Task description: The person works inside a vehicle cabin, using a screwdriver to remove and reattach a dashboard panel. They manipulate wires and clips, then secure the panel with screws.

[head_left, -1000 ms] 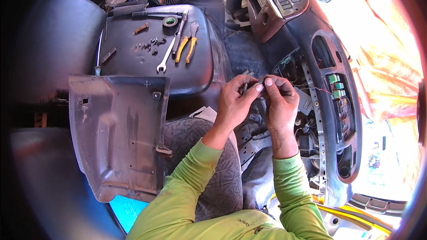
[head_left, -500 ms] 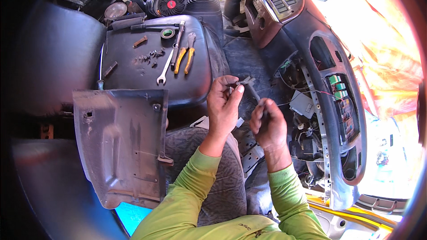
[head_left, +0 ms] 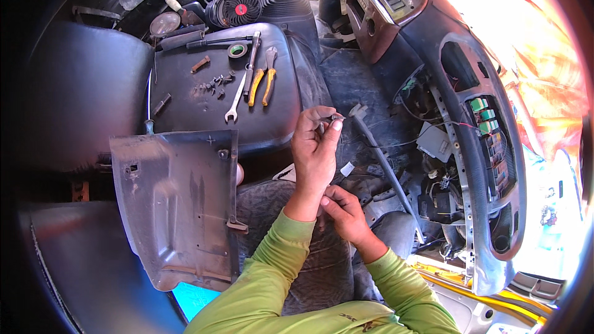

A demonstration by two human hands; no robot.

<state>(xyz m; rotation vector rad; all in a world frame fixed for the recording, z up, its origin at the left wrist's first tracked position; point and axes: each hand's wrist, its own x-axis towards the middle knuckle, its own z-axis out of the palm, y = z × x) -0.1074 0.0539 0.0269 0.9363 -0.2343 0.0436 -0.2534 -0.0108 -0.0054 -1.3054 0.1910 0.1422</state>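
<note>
Inside the cab, the right hand (head_left: 351,215) curls near; I can't tell if its fingers hold anything. Beyond, the left hand (head_left: 316,151) pinches a small dark piece (head_left: 336,117); yellow-handled pliers (head_left: 271,59) lie far left.

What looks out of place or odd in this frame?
The dashboard gapes open, leaving its fuse box and wiring bare; a dark molded panel sits loose at picture left; small dark pieces lie scattered on the black seat cushion, odd for a cabin.
</note>
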